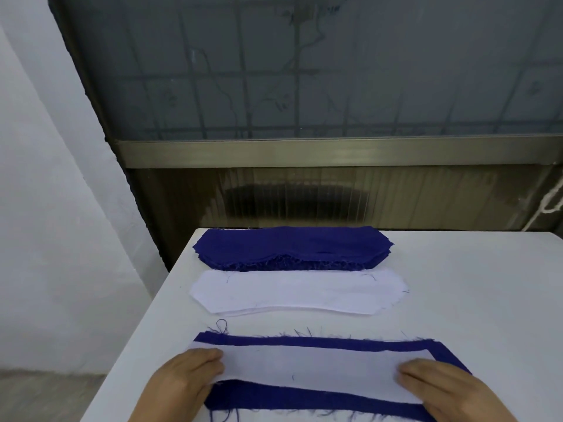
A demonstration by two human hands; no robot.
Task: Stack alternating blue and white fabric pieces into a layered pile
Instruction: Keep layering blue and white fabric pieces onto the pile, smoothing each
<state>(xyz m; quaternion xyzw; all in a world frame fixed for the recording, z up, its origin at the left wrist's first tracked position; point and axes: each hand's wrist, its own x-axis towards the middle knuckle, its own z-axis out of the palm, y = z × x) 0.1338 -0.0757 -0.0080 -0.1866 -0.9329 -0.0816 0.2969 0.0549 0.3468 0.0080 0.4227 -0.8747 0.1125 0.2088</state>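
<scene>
The white piece (307, 371), judged light, limp and slippery on blue, is pressed flat at 9 and 3 o'clock by left hand (185, 379) and right hand (444, 388), fingers spread.

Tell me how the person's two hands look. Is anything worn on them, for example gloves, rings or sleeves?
Both the left hand and the right hand are bare: no gloves, and no rings visible on the fingers that show. No sleeves or watch appear; the forearms leave the picture uncovered at the bottom edge.
</scene>
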